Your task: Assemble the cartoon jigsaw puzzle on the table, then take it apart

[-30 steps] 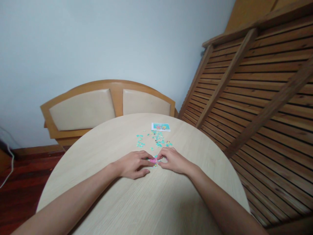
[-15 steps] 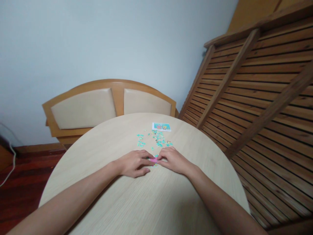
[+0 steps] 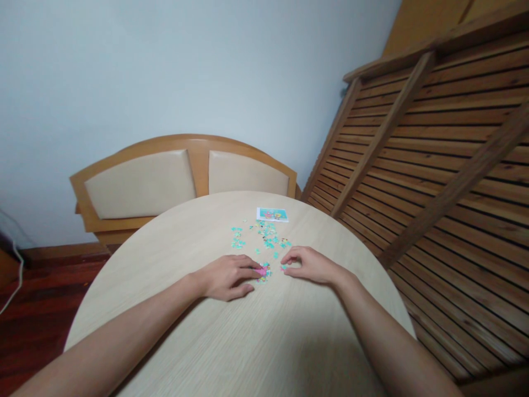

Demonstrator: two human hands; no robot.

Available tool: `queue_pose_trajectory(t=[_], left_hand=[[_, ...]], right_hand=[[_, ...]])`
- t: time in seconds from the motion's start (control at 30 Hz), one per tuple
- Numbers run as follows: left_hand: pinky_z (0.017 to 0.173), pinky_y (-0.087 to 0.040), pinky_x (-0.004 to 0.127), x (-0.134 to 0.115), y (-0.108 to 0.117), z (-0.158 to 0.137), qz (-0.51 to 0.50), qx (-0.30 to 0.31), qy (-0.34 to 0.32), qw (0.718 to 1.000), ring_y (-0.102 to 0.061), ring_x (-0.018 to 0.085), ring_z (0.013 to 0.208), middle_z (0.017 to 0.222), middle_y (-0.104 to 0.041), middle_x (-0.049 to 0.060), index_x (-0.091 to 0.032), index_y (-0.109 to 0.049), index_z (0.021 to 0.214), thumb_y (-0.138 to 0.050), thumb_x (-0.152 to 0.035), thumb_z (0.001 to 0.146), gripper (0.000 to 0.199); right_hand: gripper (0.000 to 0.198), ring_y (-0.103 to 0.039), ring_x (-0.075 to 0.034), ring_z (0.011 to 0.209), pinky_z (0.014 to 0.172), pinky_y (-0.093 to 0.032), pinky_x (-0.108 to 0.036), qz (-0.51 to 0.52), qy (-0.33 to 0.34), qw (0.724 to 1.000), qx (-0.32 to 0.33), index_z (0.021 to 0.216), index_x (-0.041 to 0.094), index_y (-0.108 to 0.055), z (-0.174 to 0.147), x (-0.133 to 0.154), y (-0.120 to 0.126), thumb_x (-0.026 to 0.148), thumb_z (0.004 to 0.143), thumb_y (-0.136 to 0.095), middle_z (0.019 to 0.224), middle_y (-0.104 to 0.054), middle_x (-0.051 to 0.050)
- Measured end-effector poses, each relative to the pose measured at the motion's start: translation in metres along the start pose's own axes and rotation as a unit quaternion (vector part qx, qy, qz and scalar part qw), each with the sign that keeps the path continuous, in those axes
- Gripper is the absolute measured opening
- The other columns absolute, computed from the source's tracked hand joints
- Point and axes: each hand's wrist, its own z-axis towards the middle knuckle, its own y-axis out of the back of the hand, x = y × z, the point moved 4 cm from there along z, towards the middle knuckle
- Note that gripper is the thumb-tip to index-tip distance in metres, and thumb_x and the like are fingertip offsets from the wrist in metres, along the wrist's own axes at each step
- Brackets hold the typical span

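My left hand (image 3: pixel 231 277) lies on the table with its fingers stretched out, the fingertips resting on a small patch of pink, teal and yellow jigsaw pieces (image 3: pixel 263 272). Part of that patch is hidden under the fingers. To its right, apart from the patch, my right hand (image 3: pixel 309 264) has its thumb and forefinger around a tiny pink and teal puzzle piece (image 3: pixel 283 268). A single teal piece (image 3: pixel 276 255) lies just beyond the right fingertips.
Loose teal pieces (image 3: pixel 268 234) are scattered farther back, with a smaller cluster (image 3: pixel 237 238) to the left. Behind them lies a picture card (image 3: pixel 273 214). The round wooden table (image 3: pixel 198 342) stands before a headboard (image 3: pixel 198 160); a slatted wooden frame (image 3: pixel 413 182) leans at the right.
My right hand has drawn away from the patch to the right, a small piece at its fingertips. More of the patch shows. My left hand has stayed in place.
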Motion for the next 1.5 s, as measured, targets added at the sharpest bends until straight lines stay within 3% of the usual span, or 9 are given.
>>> queue_pose_trajectory(t=[0.2,0.47,0.77,0.9,1.13,1.33,1.5], left_hand=[[0.106,-0.047,0.039,0.002,-0.001,0.000,-0.012,0.000,0.009,1.000,-0.058,0.025,0.123,0.136,-0.061,0.011,-0.021,-0.055,0.136,-0.050,-0.030,0.097,0.040],[0.104,-0.049,0.038,0.007,0.001,-0.002,-0.007,-0.005,0.032,0.999,-0.061,0.025,0.118,0.130,-0.064,0.010,-0.021,-0.061,0.129,-0.050,-0.023,0.094,0.037],[0.105,-0.048,0.038,0.005,-0.001,0.000,-0.013,-0.011,0.009,1.000,-0.060,0.025,0.121,0.134,-0.062,0.010,-0.022,-0.059,0.134,-0.048,-0.025,0.096,0.040],[0.106,-0.047,0.039,0.004,-0.001,0.000,-0.013,-0.009,0.009,1.000,-0.059,0.026,0.122,0.134,-0.062,0.011,-0.021,-0.057,0.136,-0.049,-0.025,0.095,0.042],[0.106,-0.047,0.040,-0.005,-0.003,0.003,-0.018,-0.010,-0.013,1.000,-0.059,0.026,0.122,0.134,-0.062,0.011,-0.022,-0.058,0.133,-0.049,-0.026,0.095,0.039],[0.107,-0.047,0.039,-0.009,-0.007,0.006,-0.024,-0.007,-0.025,0.999,-0.059,0.026,0.124,0.135,-0.062,0.011,-0.023,-0.057,0.134,-0.050,-0.026,0.095,0.040],[0.107,-0.046,0.040,-0.012,-0.008,0.007,-0.023,-0.002,-0.029,0.999,-0.058,0.027,0.125,0.138,-0.060,0.010,-0.023,-0.057,0.134,-0.050,-0.026,0.094,0.040]], right_hand=[[0.015,-0.065,-0.020,0.089,0.085,-0.049,-0.032,-0.008,0.013,1.000,0.011,0.092,0.019,-0.075,0.002,0.002,-0.004,0.028,0.083,-0.068,0.094,-0.073,-0.005],[0.009,-0.063,-0.020,0.088,0.082,-0.047,-0.031,-0.012,0.002,1.000,0.012,0.085,0.018,-0.072,0.003,-0.002,-0.007,0.023,0.077,-0.069,0.091,-0.070,-0.004],[0.014,-0.060,-0.016,0.075,0.068,-0.045,-0.026,0.052,-0.046,0.997,0.040,0.088,0.017,-0.071,0.001,0.004,-0.010,0.024,0.077,-0.069,0.079,-0.067,-0.001],[0.021,-0.062,-0.018,0.079,0.073,-0.048,-0.028,0.106,-0.020,0.993,0.043,0.094,0.016,-0.073,0.004,0.009,-0.012,0.033,0.085,-0.066,0.085,-0.070,-0.004],[0.024,-0.065,-0.020,0.087,0.080,-0.049,-0.032,0.111,-0.039,0.992,-0.045,0.100,0.016,-0.073,0.014,0.006,-0.021,0.034,0.091,-0.058,0.094,-0.074,-0.006],[0.025,-0.066,-0.022,0.099,0.092,-0.050,-0.037,0.117,-0.027,0.992,-0.048,0.103,0.018,-0.072,0.016,0.005,-0.027,0.034,0.094,-0.055,0.107,-0.074,-0.008],[0.025,-0.067,-0.022,0.099,0.093,-0.050,-0.037,0.119,-0.019,0.991,-0.049,0.101,0.017,-0.074,0.017,0.003,-0.029,0.032,0.094,-0.055,0.105,-0.075,-0.009]])
